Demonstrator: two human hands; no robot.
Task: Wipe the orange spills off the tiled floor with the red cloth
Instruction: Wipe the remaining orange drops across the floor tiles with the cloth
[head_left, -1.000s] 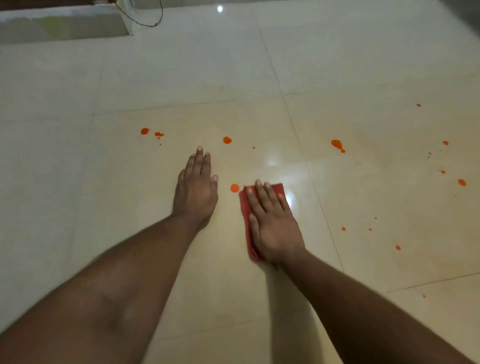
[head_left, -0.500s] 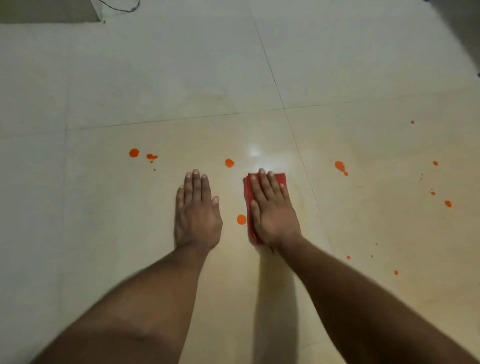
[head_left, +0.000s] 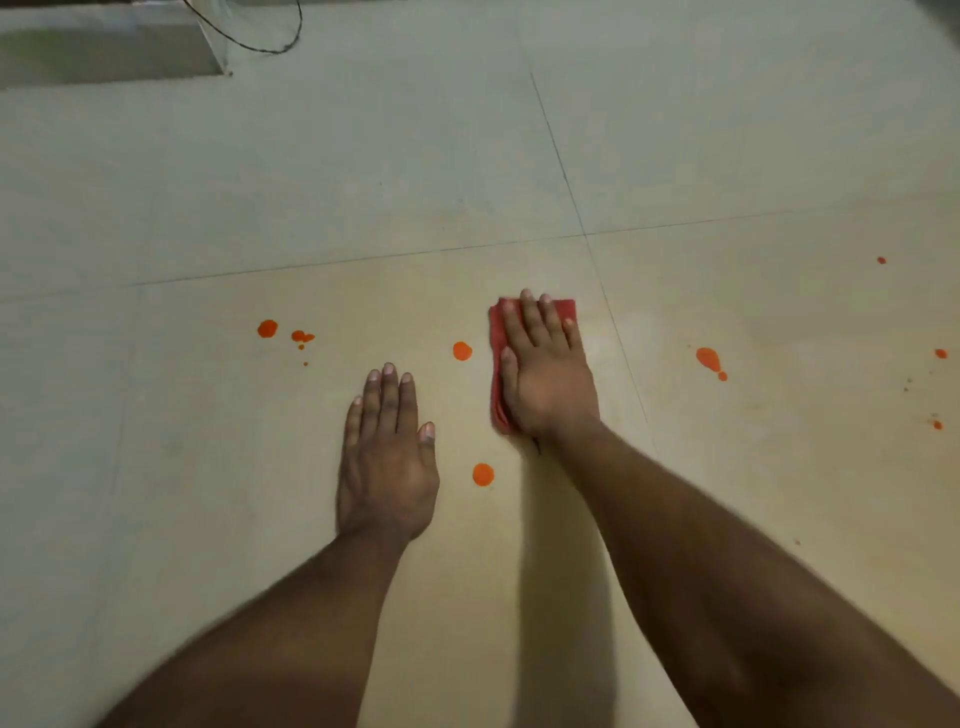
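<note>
My right hand (head_left: 545, 374) lies flat on the folded red cloth (head_left: 497, 332), pressing it to the pale tiled floor (head_left: 363, 182). My left hand (head_left: 387, 452) rests palm down on the bare tile, fingers together, holding nothing. One round orange spill (head_left: 462, 351) sits just left of the cloth. Another orange drop (head_left: 483, 474) lies between my two wrists. A cluster of orange drops (head_left: 267, 328) marks the tile further left. A larger orange splash (head_left: 708, 358) lies to the right of the grout line, with small orange specks (head_left: 941, 354) near the right edge.
A pale ledge or low wall (head_left: 104, 52) runs along the top left, with a black cable (head_left: 260, 44) looping on the floor beside it. Grout lines (head_left: 582, 228) cross ahead of my hands.
My right hand has slid the cloth forward, away from me, past the near orange drop and up beside the far one. My left hand stays planted on the tile.
</note>
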